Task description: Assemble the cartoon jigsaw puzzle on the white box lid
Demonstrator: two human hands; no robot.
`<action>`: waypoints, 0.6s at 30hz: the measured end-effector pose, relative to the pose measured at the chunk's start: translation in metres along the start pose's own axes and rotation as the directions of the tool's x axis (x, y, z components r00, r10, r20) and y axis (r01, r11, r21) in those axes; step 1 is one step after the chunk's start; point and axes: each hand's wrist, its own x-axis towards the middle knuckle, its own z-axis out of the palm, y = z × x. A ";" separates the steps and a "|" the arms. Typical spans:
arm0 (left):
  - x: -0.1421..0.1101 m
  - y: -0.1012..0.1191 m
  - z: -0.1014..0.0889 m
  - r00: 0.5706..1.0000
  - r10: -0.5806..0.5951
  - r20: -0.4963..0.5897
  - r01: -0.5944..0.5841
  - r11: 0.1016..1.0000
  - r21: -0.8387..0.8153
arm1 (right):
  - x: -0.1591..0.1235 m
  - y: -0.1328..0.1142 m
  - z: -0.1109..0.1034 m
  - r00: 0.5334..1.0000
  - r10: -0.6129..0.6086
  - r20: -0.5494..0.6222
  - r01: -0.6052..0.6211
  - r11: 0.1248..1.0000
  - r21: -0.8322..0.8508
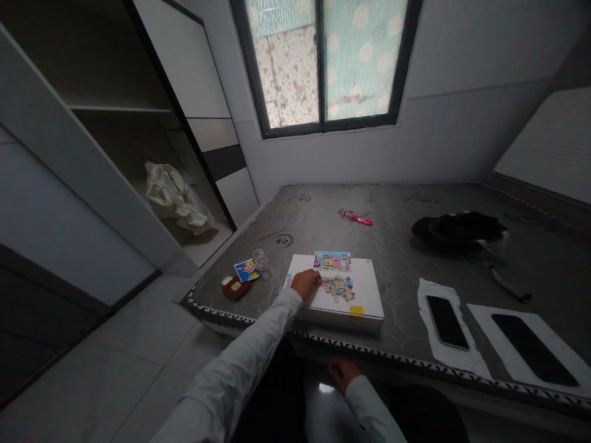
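Observation:
A white box (367,277) lies on the mattress near its front edge. On the lid is a loose heap of small colourful jigsaw puzzle pieces (338,288), and behind them a bright picture card (332,261) with cartoon figures. My left hand (306,285) rests on the lid's left part, its fingers pinched together at the left side of the heap. What sits between those fingertips is too small to make out. Below the mattress edge, in shadow, my right hand (344,373) hangs with its fingers loosely curled in; nothing shows in it.
Left of the box lie a brown pouch (237,288), a small blue picture card (248,271) and a clear plastic case (262,263). A red-handled tool (355,217) is farther back. To the right are two phones (447,321) on white sheets and a dark bag (462,231).

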 end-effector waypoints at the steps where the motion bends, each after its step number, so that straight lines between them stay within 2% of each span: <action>1: -0.003 0.000 -0.001 1.000 -0.001 -0.004 0.001 1.000 0.008 | 0.000 0.000 0.000 1.000 -0.003 -0.001 0.003 1.000 0.002; 7: -0.031 -0.007 -0.006 0.999 -0.030 -0.018 0.031 0.997 0.065 | 0.000 -0.001 0.000 1.000 -0.009 -0.009 0.009 1.000 0.003; 13: -0.064 -0.019 -0.001 0.995 -0.096 0.017 0.093 0.988 0.121 | 0.000 0.001 0.003 1.000 -0.021 -0.006 0.021 1.000 0.008; 18: -0.076 -0.015 0.004 0.983 -0.181 -0.019 0.181 0.974 0.133 | 0.004 0.004 0.009 1.000 -0.007 0.012 0.007 1.000 0.002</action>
